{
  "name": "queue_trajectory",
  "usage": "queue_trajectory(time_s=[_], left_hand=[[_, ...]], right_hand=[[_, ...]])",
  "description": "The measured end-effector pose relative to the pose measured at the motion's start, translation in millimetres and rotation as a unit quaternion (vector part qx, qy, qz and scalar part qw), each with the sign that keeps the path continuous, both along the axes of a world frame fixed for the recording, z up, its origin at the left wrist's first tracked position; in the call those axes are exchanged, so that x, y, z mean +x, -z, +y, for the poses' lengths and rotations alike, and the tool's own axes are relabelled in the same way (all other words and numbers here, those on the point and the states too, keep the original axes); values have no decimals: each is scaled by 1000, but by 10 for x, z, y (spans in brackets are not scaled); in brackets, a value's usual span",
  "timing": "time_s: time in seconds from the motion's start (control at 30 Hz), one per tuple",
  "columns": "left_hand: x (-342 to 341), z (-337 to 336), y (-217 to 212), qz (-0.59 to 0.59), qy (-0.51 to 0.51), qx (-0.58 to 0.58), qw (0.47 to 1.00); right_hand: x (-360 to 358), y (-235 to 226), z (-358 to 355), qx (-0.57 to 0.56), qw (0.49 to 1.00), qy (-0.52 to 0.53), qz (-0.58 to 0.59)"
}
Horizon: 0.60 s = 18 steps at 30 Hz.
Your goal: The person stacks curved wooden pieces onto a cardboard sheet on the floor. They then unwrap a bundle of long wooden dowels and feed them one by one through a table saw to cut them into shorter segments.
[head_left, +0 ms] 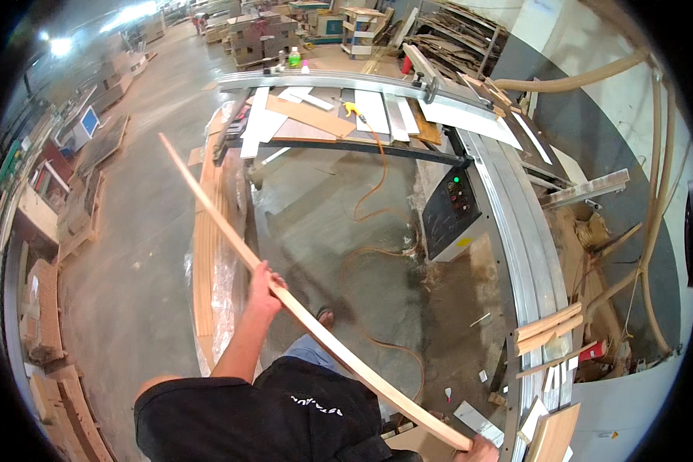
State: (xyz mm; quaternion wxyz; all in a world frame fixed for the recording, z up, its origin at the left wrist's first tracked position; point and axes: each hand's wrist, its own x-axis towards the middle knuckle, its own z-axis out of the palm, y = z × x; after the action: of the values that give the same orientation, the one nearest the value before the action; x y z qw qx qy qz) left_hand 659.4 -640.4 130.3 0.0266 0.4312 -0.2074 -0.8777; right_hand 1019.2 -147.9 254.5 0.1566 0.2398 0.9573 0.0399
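A long, narrow strip of light wood [323,335] runs slantwise across the front of my body, its far end up at the left. My left hand [265,286] is wrapped round it left of the middle. At the lower right my right hand [479,449] grips the near end, partly cut off by the picture's edge. The strip hangs in the air above the floor, touching neither the saw table nor the stack beside me. Left of the strip's middle lies a stack of long wooden boards [205,254] with clear plastic wrap along it.
A sliding table saw [516,231] stands at the right, with short wooden pieces [548,329] on its rail. Its crosscut table holds white strips and a yellow air gun [354,109]. An orange hose [385,250] trails over the floor. Board piles [45,308] line the left.
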Motion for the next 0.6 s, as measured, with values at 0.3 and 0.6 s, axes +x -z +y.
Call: queue_trajectory(time_s=[0.3, 0.6], left_hand=[[-1750, 337, -680, 161, 18, -102, 982], [-3840, 468, -621, 202, 41, -74, 976]], right_hand=[[-2952, 175, 808, -16, 941, -156, 299], [-5521, 48, 1083, 8, 924, -155, 350]])
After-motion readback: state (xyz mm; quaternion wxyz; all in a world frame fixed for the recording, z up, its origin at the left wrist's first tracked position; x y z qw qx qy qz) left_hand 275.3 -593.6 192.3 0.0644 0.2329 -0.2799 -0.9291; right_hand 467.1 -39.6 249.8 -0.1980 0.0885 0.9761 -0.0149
